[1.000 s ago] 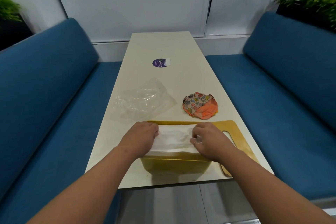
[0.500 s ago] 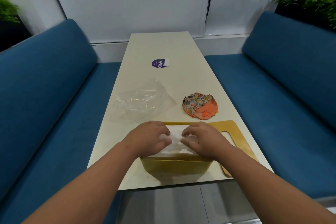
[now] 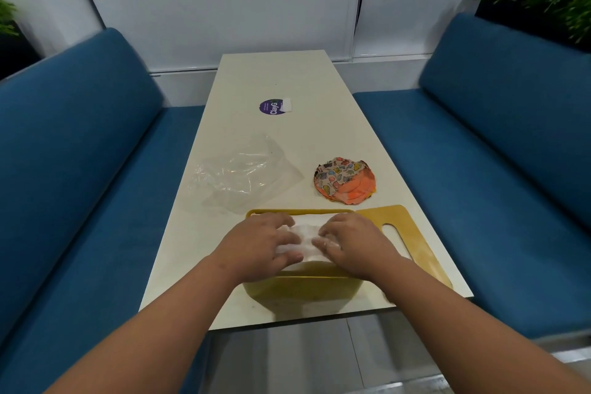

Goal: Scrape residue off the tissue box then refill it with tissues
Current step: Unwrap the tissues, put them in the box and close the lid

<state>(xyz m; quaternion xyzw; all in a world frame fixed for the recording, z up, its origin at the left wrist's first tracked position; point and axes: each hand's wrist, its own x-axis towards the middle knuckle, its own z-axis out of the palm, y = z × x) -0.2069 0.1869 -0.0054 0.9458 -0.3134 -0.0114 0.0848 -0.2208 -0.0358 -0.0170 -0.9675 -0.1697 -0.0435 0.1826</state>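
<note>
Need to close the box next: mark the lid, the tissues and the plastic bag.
lid (image 3: pixel 415 243), head view, flat panel right of the slot.
tissues (image 3: pixel 307 233), head view, white stack between the hands.
plastic bag (image 3: pixel 243 176), head view, crumpled middle.

Long cream table (image 3: pixel 287 80) running between two blue benches. Sitting on it: a yellow tissue box (image 3: pixel 300 289) at the near end, its flat yellow lid (image 3: pixel 415 243) right beside it, a crumpled clear plastic bag (image 3: pixel 246 176), a colorful patterned cloth bundle (image 3: pixel 344 180), and a round purple sticker (image 3: pixel 271 106) farther back.
</note>
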